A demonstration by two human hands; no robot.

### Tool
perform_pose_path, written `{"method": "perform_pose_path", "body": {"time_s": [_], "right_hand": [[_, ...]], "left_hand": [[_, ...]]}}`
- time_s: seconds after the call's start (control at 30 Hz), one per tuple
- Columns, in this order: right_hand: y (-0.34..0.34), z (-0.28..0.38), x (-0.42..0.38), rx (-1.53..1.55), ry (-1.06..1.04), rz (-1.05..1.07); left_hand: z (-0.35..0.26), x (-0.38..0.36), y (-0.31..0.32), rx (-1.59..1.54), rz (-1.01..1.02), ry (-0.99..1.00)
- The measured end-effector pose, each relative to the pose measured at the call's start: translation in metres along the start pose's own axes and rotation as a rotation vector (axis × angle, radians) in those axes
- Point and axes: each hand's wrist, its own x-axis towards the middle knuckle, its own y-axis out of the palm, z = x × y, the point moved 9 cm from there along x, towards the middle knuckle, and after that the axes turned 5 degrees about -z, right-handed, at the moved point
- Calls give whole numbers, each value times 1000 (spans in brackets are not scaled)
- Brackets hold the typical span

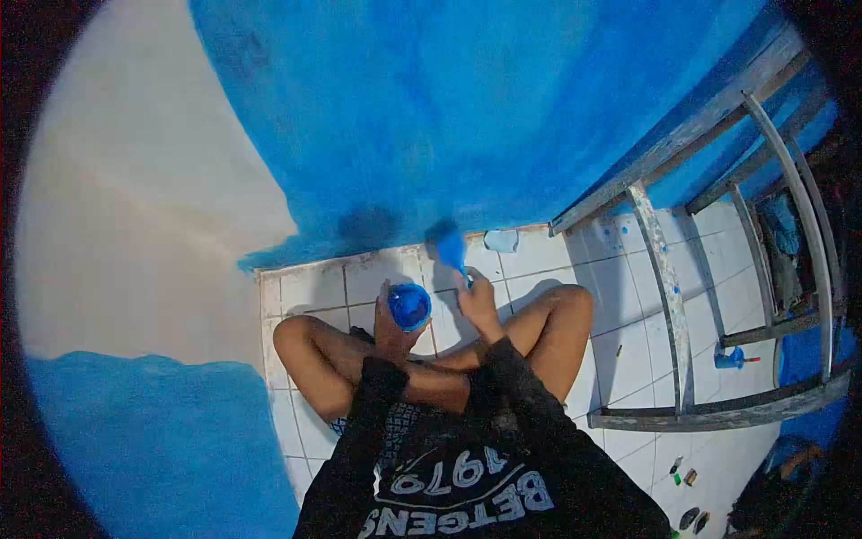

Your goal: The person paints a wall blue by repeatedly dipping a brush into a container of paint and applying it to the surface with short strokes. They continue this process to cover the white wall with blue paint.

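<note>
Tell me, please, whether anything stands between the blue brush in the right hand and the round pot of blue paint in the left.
Nothing visible stands between the blue brush in the right hand and the round pot of blue paint in the left hand; only white floor tiles show beneath the gap.

You are wearing the camera on your head, and its wide, round view is looking forward and down over your crossed legs point(305, 359). It is facing the blue wall point(431, 108), holding your left hand point(398, 331) and right hand point(479, 304) near mid-view and the ladder point(718, 416) farther right.
</note>
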Motion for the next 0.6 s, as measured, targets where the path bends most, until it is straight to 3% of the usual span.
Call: {"method": "perform_pose_path", "body": {"time_s": [0.07,0.13,0.23,0.3,0.37,0.5,0.53,0.6], "right_hand": [[-27,32,-14,-463,-297,-199],[-46,71,-26,-478,-184,-169],[-73,105,-31,-310,-243,-121],[-97,154,-36,-47,-218,-144],[-118,208,-45,-38,-150,-208],[-153,166,-13,140,-111,-329],[-147,185,-12,141,-113,-326],[-155,247,-29,289,-438,-542]], "left_hand": [[9,-1,6,-95,41,-38],[-20,2,-8,49,-27,35],[-44,3,-17,110,-68,53],[-15,2,-4,45,-13,27],[-8,3,1,-17,41,0],[-31,2,-10,82,-51,75],[-31,2,-11,75,-65,76],[-32,4,-12,88,-64,75]]}}
